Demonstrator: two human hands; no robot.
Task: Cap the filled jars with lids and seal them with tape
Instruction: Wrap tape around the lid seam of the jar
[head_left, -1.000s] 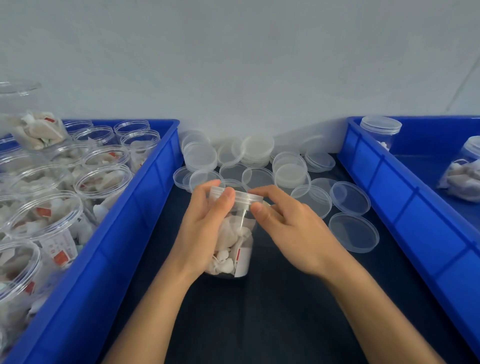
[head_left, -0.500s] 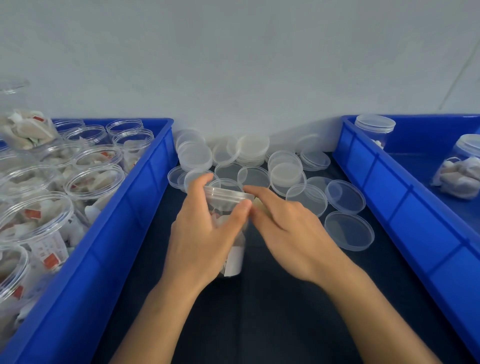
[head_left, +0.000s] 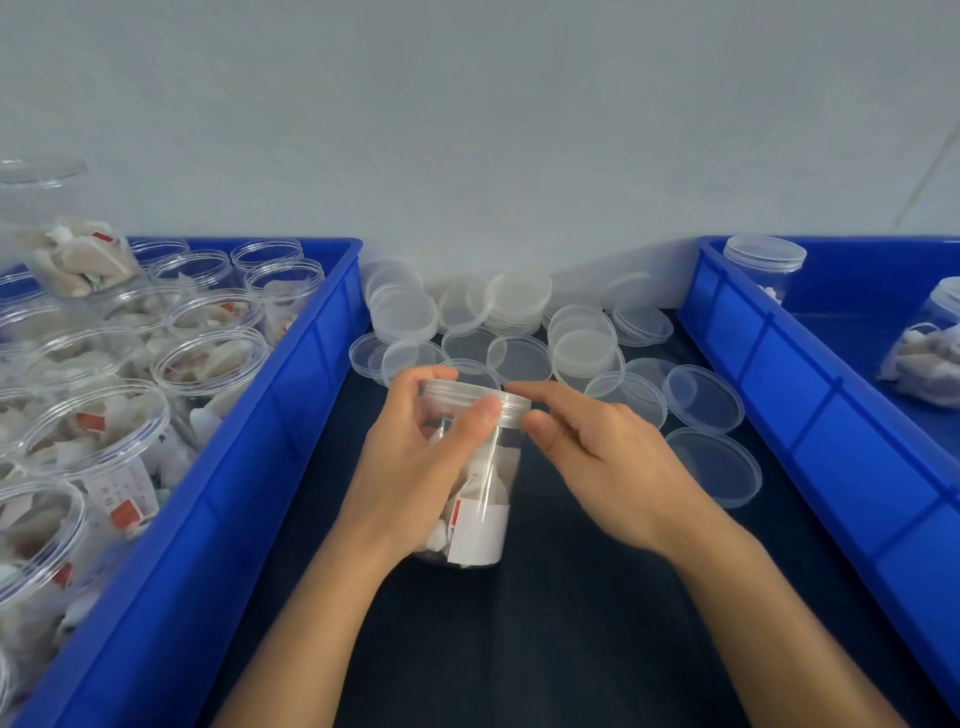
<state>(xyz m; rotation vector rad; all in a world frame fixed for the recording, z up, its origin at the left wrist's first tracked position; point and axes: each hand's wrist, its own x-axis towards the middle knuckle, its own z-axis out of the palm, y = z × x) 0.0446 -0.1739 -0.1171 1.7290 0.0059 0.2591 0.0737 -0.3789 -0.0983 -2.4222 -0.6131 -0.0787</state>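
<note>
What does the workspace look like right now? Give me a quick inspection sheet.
Surface: dark work surface between two bins.
Job's things: clear plastic filled jar, clear lid on it; tape not visible.
Clutter: loose clear round lids piled at the back; left blue plastic bin of uncapped filled jars; right blue plastic bin with capped jars.
Grippers: left hand grips the jar; right hand fingers at the lid rim.
Cables: nothing seen.
Surroundings: plain pale wall.

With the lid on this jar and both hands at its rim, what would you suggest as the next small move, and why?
Probably press the strip of tape flat down the jar with the left hand. The strip runs from the lid down the wall, and the right hand touches the lid's edge.
</note>
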